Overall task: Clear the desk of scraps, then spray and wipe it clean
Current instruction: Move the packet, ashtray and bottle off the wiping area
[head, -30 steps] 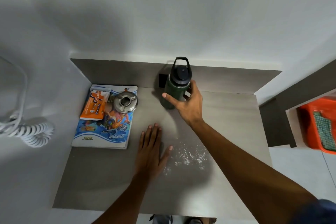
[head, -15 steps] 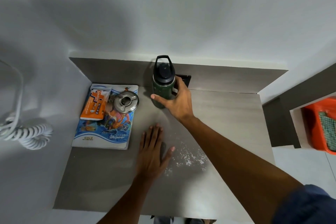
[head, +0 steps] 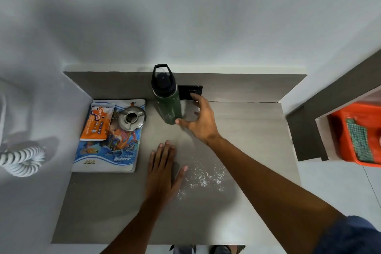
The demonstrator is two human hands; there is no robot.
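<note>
— Leftward along the back wall is where the green bottle point(head: 169, 105) has gone since a second ago; it stands upright just right of the notebook point(head: 107, 150), uncovering a black socket plate point(head: 190, 92) behind it.

— And the right hand point(head: 201, 119)?

— Loosened. Its fingers are spread beside the bottle; the thumb tip looks to touch the bottle's base, while the other fingers sit apart from it, near the socket. It grips nothing.

— The left hand point(head: 162, 173)?

— Flat on the desk point(head: 247, 130), palm down, fingers straight and together, thumb out, unchanged. It holds nothing.

— The scraps?

— White crumbs point(head: 203, 177) lie scattered on the desk just right of the left thumb, under the right forearm.

— Around that?

— An orange wipes packet point(head: 97, 122) and a metal lid point(head: 132, 118) rest on the notebook. At the far right, an orange basket point(head: 346, 138) holds a green cloth point(head: 359, 140).
</note>
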